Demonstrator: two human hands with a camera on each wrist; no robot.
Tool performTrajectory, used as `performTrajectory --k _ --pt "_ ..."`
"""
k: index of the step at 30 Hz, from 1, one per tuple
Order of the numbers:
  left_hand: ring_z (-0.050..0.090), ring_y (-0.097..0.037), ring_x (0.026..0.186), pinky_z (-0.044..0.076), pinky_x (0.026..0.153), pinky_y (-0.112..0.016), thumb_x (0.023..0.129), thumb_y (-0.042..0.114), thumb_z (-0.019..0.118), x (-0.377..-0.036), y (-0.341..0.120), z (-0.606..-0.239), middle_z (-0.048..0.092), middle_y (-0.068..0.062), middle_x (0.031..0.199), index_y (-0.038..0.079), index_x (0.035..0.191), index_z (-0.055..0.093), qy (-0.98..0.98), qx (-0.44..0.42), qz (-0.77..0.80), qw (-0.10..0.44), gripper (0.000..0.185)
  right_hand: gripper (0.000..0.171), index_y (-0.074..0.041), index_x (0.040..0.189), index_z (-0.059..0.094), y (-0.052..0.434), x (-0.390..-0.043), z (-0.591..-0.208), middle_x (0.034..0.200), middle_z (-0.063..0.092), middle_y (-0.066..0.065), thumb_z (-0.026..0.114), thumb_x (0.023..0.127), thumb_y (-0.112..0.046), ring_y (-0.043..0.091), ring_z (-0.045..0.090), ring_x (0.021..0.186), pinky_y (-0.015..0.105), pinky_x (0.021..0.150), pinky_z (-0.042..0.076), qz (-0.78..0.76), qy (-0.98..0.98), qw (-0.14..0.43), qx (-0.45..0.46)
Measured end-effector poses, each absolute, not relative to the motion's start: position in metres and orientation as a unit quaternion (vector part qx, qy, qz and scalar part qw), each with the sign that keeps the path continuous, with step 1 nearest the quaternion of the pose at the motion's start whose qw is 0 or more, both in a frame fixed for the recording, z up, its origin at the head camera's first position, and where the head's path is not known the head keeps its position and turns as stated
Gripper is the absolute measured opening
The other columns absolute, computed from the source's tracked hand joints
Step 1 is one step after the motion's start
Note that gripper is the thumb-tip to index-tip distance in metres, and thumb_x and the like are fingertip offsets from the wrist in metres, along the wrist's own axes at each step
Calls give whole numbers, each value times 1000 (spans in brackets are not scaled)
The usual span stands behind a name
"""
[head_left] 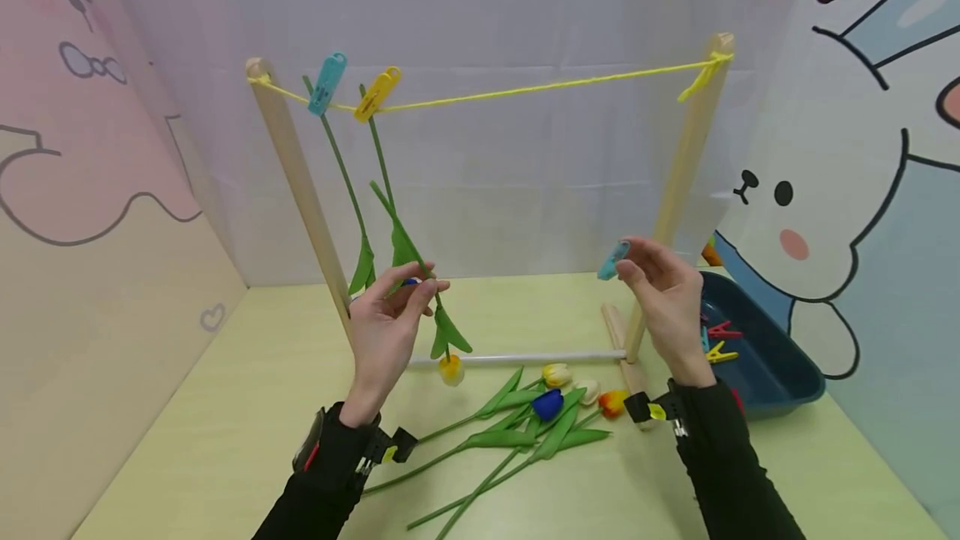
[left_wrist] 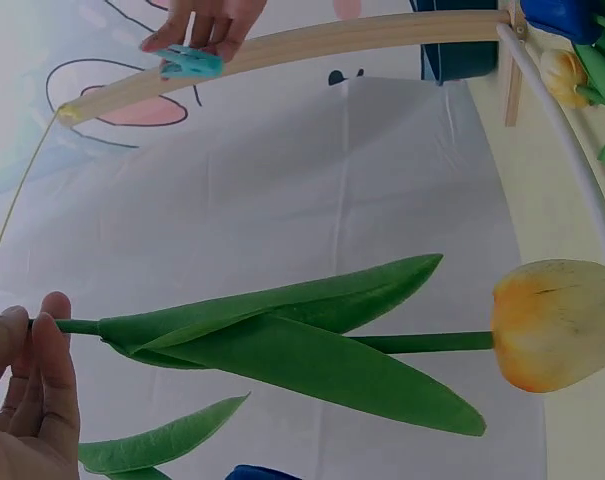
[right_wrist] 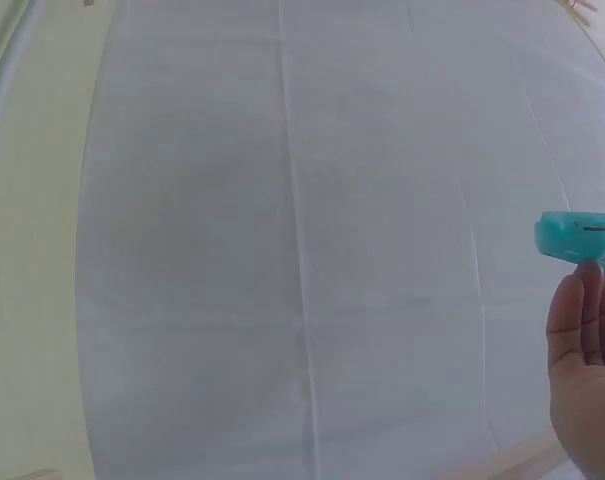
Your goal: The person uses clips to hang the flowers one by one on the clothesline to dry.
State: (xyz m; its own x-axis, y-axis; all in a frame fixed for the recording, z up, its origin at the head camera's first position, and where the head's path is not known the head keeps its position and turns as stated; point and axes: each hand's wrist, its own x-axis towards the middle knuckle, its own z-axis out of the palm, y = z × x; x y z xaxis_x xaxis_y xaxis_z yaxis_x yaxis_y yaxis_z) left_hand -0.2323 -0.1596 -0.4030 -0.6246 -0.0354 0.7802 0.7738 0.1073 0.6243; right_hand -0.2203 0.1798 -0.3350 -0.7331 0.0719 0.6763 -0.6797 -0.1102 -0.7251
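Note:
A wooden rack (head_left: 300, 182) carries a yellow string (head_left: 525, 91). A teal clip (head_left: 327, 82) and a yellow clip (head_left: 377, 93) each hold a tulip stem upside down on it. My left hand (head_left: 426, 284) pinches the stem (left_wrist: 422, 343) of the yellow tulip (head_left: 451, 369) that hangs from the yellow clip; its fingertips (left_wrist: 44, 330) show in the left wrist view beside the green leaves (left_wrist: 302, 345). My right hand (head_left: 628, 263) holds another teal clip (head_left: 613, 260) in front of the right post (head_left: 686, 157). The same held clip (right_wrist: 580, 238) sits above my fingers (right_wrist: 582, 340).
Several tulips (head_left: 547, 407) lie on the green table under the rack, one of them blue. A dark blue bin (head_left: 780, 373) with loose clips (head_left: 722, 342) stands at the right. Walls close in on the left, back and right.

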Motion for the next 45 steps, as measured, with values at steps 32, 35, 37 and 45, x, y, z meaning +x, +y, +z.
performTrajectory --k 32,35,37,45 --pt "71 5 78 56 61 -18 94 -3 65 -205 -125 -284 71 -30 114 -9 119 69 -702 -206 -613 298 26 23 18 109 60 100 -249 -224 92 67 35 67 88 15 -9 64 74 13 69 57 560 -636 369 382" --pt "71 5 78 56 60 -18 94 -2 66 -206 -125 -280 71 -29 115 -9 119 69 -703 -204 -615 294 26 21 16 106 62 94 -252 -214 90 68 33 70 88 10 -11 61 71 12 63 54 541 -640 384 388" --pt "71 5 78 56 61 -19 94 -2 66 -206 -124 -277 70 -28 118 -8 120 69 -704 -203 -615 291 26 19 15 103 63 91 -253 -208 90 69 30 72 87 8 -11 59 70 11 59 51 531 -644 394 385" --pt "71 4 76 57 62 -20 96 1 66 -211 -122 -265 71 -30 112 -6 122 69 -703 -200 -617 292 27 16 12 95 65 72 -249 -180 90 69 24 74 89 0 -1 54 59 13 47 36 543 -646 396 361"
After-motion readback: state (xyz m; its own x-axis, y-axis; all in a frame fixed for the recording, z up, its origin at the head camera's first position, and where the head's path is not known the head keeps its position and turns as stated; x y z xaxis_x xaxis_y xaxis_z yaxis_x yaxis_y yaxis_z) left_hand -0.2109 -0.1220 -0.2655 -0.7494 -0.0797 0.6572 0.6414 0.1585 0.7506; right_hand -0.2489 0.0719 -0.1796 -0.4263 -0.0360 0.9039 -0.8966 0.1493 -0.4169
